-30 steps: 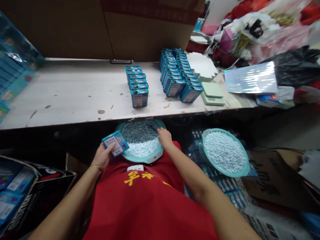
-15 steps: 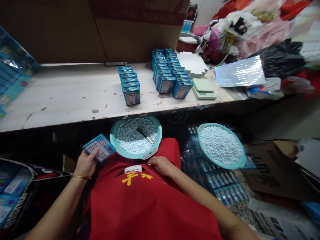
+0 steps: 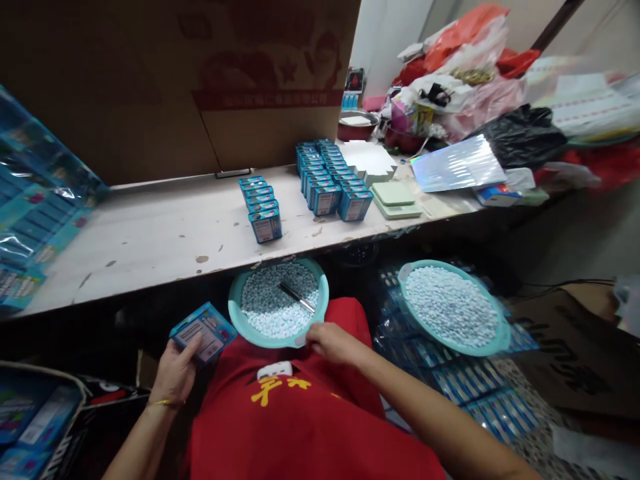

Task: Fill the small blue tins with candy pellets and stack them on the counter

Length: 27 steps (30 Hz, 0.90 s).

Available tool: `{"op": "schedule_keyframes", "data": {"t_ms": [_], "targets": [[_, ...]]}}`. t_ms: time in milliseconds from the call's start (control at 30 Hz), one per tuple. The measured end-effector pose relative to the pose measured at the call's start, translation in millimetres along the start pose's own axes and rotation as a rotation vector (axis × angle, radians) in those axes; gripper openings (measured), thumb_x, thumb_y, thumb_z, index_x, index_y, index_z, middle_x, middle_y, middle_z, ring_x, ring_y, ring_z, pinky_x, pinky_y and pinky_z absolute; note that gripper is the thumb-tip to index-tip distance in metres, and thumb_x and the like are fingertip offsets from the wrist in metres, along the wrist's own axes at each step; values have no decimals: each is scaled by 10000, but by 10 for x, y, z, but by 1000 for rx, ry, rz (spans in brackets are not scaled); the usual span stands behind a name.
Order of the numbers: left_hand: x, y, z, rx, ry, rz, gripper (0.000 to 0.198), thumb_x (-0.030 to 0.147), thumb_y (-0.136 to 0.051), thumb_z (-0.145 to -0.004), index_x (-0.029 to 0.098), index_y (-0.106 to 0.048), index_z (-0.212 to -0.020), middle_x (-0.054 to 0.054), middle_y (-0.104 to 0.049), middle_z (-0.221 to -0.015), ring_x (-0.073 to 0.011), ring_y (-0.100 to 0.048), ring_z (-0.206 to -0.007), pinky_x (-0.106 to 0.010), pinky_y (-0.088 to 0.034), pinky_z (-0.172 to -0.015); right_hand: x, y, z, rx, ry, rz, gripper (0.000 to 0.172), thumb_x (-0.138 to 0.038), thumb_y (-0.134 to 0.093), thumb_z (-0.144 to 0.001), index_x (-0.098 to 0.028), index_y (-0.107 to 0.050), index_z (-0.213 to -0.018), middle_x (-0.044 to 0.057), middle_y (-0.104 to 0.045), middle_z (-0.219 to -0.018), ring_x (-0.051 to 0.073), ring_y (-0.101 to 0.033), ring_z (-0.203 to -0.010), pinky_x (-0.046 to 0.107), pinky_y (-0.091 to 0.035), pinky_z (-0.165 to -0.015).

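Chipped white worktop (image 3: 150, 233) is running across the view in front of a cardboard box (image 3: 150, 80). Rows of blue tins (image 3: 325, 180) are standing on it beside a green scale (image 3: 395, 199). Below its edge, a teal basin (image 3: 232, 310) of pale pellets is sitting against the person's red shirt (image 3: 300, 427), with a metal scoop (image 3: 297, 298) lying in it. The left hand (image 3: 175, 373) is clamping a blue tin (image 3: 203, 331) just left of the basin. The right hand (image 3: 333, 343) is resting at the basin's near rim, fingers drawn together; whether they are pinching it I cannot tell. A second basin (image 3: 504, 327) is sitting well to the right.
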<state>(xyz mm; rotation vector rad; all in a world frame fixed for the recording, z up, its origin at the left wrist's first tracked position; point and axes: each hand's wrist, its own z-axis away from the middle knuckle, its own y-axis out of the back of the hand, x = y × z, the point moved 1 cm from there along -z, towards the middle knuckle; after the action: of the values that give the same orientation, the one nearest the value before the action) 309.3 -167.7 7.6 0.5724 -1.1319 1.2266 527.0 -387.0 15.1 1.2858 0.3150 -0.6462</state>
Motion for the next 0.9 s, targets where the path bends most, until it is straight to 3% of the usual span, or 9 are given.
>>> {"op": "schedule_keyframes", "data": {"t_ms": [67,167,267,400,533,600,733,833,900], "targets": [[-45,0,-7,-22,34,21,321,205,-671,-621,206,-555,-920,-5,-635,-883,-158,-620,-773,-347,-520,-738,48,157,-170,121,50,-134,294,-186,-443,-758,-194,-601,-1006,40,-631,-988,142,-566,-898,223,-416,-777],[-112,-62,-24,-89,98,54,347,182,-667,-626,202,-543,-950,-25,-638,-904,-179,-625,-792,-356,-521,-737,194,200,-588,183,-163,-19,317,-229,-392,-808,-192,-558,-1075,59,-596,-1073,148,-535,-979,240,-394,-827],[-157,-107,-86,-131,164,56,362,143,-648,-642,193,-530,-981,-54,-644,-908,-203,-630,-808,-375,-520,-741,345,40,-964,134,-438,178,286,-160,-376,-800,-114,-609,-960,149,-620,-976,219,-565,-931,320,-421,-777],[-191,-113,-371,-140,252,58,323,106,-610,-670,171,-539,-978,-78,-655,-884,-212,-638,-791,-386,-521,-737,411,-230,-1183,100,-499,233,318,-60,-331,-783,-88,-586,-970,170,-623,-930,224,-592,-863,329,-440,-700],[-184,-250,-714,-153,316,93,263,100,-585,-689,149,-558,-946,-72,-665,-815,-204,-647,-730,-396,-526,-720,395,-291,-1100,111,-468,276,285,-80,-375,-761,-112,-585,-952,143,-624,-917,221,-581,-873,326,-422,-715],[-168,-378,-729,-147,328,83,235,98,-576,-694,134,-564,-926,-70,-667,-771,-197,-649,-680,-387,-535,-690,413,-249,-969,136,-436,296,276,-97,-379,-761,-129,-583,-944,127,-617,-929,213,-563,-896,323,-399,-745],[-187,-550,-376,-187,301,84,294,119,-586,-695,139,-557,-987,-84,-669,-829,-207,-648,-721,-361,-539,-687,542,-171,-643,180,-416,303,251,-177,-357,-801,-155,-566,-938,89,-609,-949,195,-540,-904,307,-359,-775],[-263,-503,-117,-153,303,121,295,115,-571,-705,143,-555,-999,-86,-667,-864,-214,-644,-763,-360,-537,-702,614,-195,-521,183,-404,284,265,-227,-334,-823,-173,-561,-948,71,-612,-951,183,-534,-896,284,-342,-768],[-298,-435,-87,-95,298,150,276,109,-552,-716,139,-556,-991,-85,-670,-848,-213,-646,-754,-370,-538,-701,610,-236,-535,151,-358,256,297,-195,-310,-826,-208,-549,-1003,50,-611,-963,169,-535,-894,271,-335,-759]]}}
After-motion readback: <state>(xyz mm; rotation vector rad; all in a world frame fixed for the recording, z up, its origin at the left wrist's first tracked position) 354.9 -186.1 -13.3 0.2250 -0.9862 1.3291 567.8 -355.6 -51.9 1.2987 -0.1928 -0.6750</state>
